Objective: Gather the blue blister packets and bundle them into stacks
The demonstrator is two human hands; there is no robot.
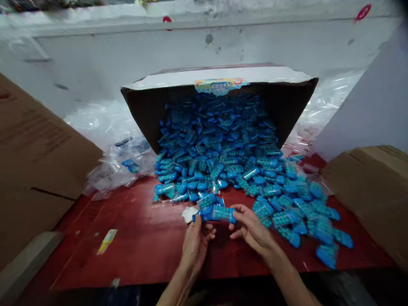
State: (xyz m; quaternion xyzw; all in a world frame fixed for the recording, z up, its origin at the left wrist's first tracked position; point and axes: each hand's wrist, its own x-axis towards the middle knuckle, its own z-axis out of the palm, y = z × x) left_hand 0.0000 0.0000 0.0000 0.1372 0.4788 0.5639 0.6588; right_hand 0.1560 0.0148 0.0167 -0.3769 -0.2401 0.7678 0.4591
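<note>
Between my two hands, just above the red table, a small clear tube of teal beads [222, 213] lies sideways. My right hand [250, 227] grips its right end, which is bright blue, between thumb and fingers. At its left end is a dark blue printed piece [206, 213], pinched by my left hand [198, 238]. Whether this piece is wrapped around the tube or only against it, I cannot tell. A crumpled white piece [189, 214] sits just beyond my left thumb. Similar blue-ended tubes [216, 157] are heaped right behind my hands.
A carton [219, 78] on its side spills the heap onto the red table [137, 238]. More tubes [296, 208] spread to the right. Clear plastic bags [110, 144] lie left, near a brown box [41, 153]. Another box [369, 187] stands right. A yellow-white strip [107, 241] lies front left.
</note>
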